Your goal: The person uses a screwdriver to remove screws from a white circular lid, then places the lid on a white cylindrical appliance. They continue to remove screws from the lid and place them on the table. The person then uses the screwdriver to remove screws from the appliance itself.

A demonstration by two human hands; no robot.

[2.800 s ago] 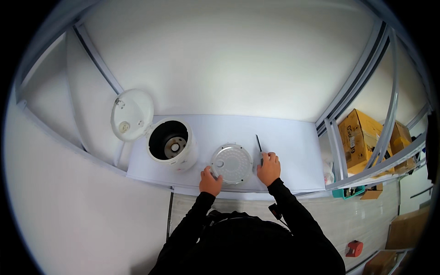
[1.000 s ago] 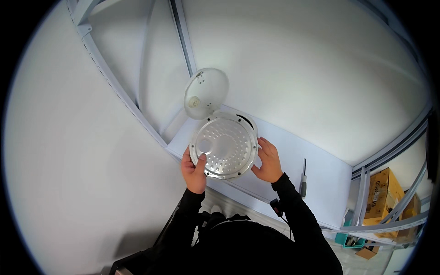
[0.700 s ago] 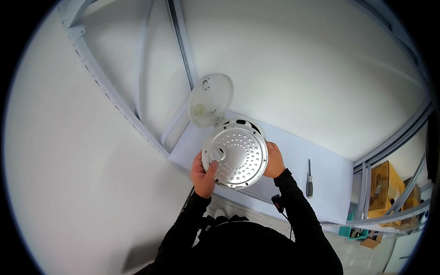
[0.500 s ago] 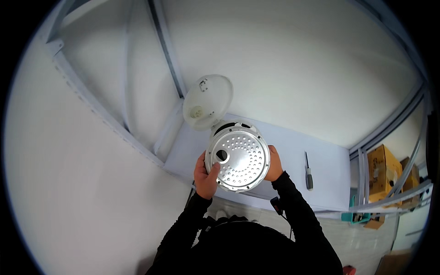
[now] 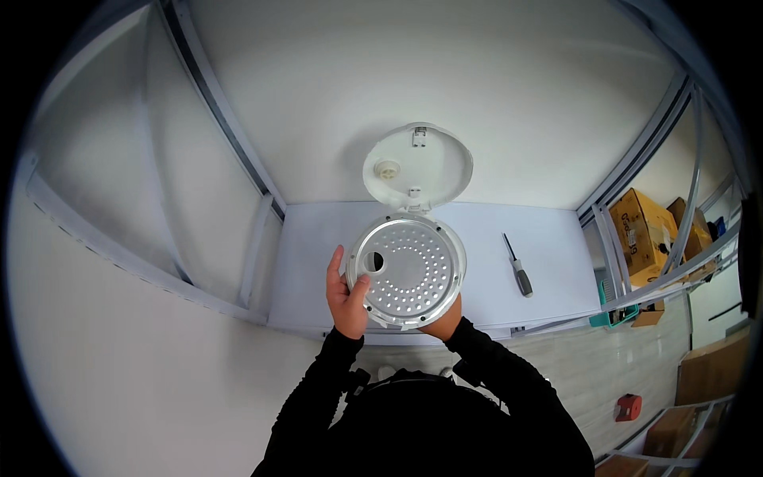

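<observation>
A round silver inner lid plate [image 5: 409,274], dimpled, with a dark hole at its left, is held over the front part of the table. My left hand [image 5: 348,300] is at its left rim, thumb over the face and a finger stretched up beside the edge. Under the lower right rim, my right hand [image 5: 443,322] supports the plate, its fingers mostly hidden behind it. Behind the plate is what looks like a rice cooker, its body almost wholly covered. Its white oval lid [image 5: 433,167] stands open, showing a round cream-coloured fitting [image 5: 387,169] inside.
A grey-handled screwdriver [image 5: 520,278] lies on the white table [image 5: 485,219] to the right. Metal frame posts [image 5: 214,103] border the table. Beyond the right side are cardboard boxes [image 5: 648,226], a teal basket [image 5: 610,318] and a red object [image 5: 628,408] on the floor.
The view has turned, and the cooker's open lid now appears straight behind the plate. My left hand's finger has lifted off the rim; my right hand has slid lower beneath the plate.
</observation>
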